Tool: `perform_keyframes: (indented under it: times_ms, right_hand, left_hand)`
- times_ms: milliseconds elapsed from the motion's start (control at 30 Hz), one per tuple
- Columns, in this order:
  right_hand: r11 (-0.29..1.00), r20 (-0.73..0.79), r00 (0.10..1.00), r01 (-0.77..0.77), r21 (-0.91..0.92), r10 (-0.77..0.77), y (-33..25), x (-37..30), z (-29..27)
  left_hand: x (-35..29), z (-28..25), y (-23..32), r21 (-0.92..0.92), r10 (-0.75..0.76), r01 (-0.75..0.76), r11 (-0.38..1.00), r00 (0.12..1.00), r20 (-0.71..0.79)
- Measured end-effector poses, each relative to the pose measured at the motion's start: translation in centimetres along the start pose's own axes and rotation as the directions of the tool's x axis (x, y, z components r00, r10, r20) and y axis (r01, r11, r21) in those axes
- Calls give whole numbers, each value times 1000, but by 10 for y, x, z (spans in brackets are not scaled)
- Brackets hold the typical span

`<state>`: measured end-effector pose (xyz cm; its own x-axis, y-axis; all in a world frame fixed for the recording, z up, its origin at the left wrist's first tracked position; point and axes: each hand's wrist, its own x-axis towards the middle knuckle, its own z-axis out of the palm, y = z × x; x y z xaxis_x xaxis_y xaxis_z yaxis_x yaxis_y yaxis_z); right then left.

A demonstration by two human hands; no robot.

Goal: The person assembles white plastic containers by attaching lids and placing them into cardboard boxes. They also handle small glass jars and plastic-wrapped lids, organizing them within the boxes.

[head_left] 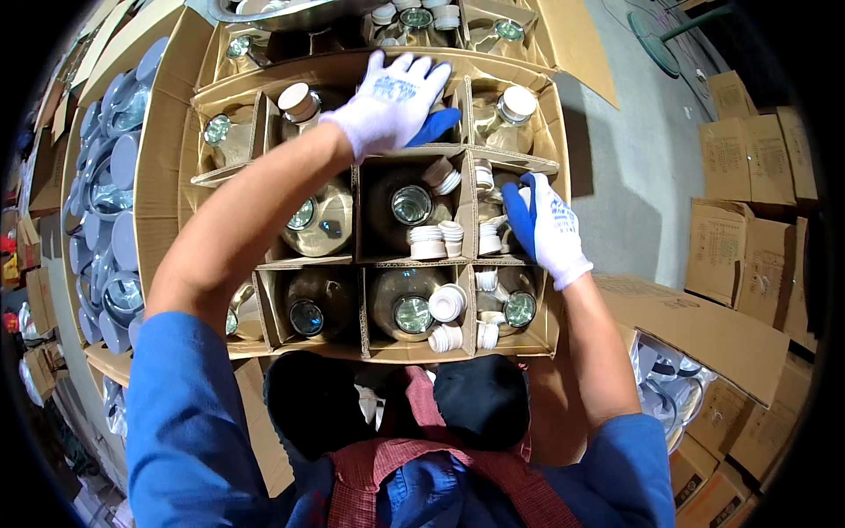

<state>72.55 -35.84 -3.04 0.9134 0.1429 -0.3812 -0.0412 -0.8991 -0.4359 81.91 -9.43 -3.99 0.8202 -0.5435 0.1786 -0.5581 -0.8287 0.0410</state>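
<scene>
A cardboard box (372, 354) with cardboard dividers holds several round clear glass bottles (410, 206), upright in its compartments. White ribbed plastic caps (428, 242) lie loose among them, mostly in the middle and right columns. Two back-row bottles carry a white cap (517, 104) on the neck. My left hand (387, 110), in a white glove with a blue palm, is stretched over the back middle compartment, fingers spread, hiding what is below. At the right column's middle compartment, my right hand (550, 229), gloved alike, has its fingers bent down beside the caps; their tips are hidden.
Behind stands another box of bottles and caps, with a metal basin (304, 16) on top. To the left, a tall carton (158, 202) holds grey round lids (123, 242). Cartons (748, 158) are stacked at right, near an open box (669, 387) of wrapped parts.
</scene>
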Motion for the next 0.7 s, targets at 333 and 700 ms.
perform_keyframes:
  times_ms: [333,700]
  right_hand:
    - [860,-21,917,365,-357,-398,-13,34,16]
    - [867,-59,887,432,-247,-459,-3,38,16]
  left_hand:
    - [-3,12,-9,-45,-207,210,977,976,60]
    - [-28,-9,94,-2,-275,275,961,960,47]
